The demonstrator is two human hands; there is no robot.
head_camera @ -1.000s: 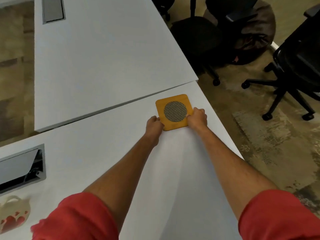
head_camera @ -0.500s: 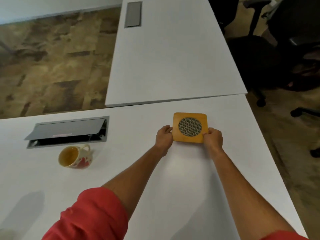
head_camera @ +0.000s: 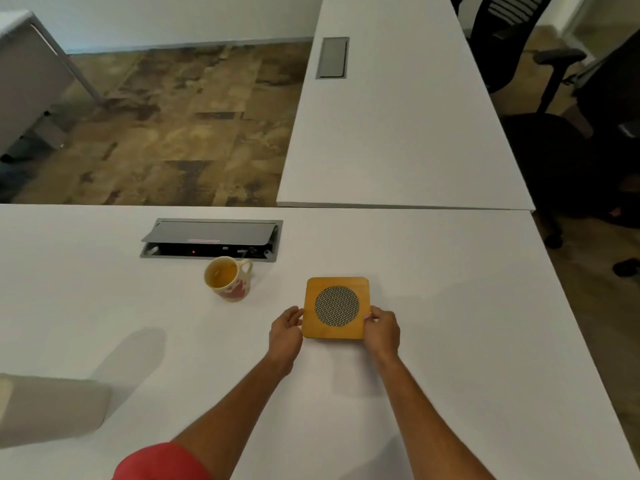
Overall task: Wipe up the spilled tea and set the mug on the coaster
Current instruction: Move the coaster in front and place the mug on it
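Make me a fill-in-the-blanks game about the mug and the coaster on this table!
1. Both hands hold the square ____ by its sides.
2. The mug stands to the ____ of the coaster.
3. The left hand and right hand belong to a person with ____ sleeves.

Missing words: coaster; left; red

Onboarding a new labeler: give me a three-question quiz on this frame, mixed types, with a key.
1. True or false: the cream mug with red flowers stands on the square wooden coaster with a mesh disc.
2. Which hands touch the coaster? A) left hand only B) right hand only C) both
3. Fill in: the mug stands just in front of the open grey ____ hatch in the white desk.

Key: 1 false; 2 C; 3 cable.
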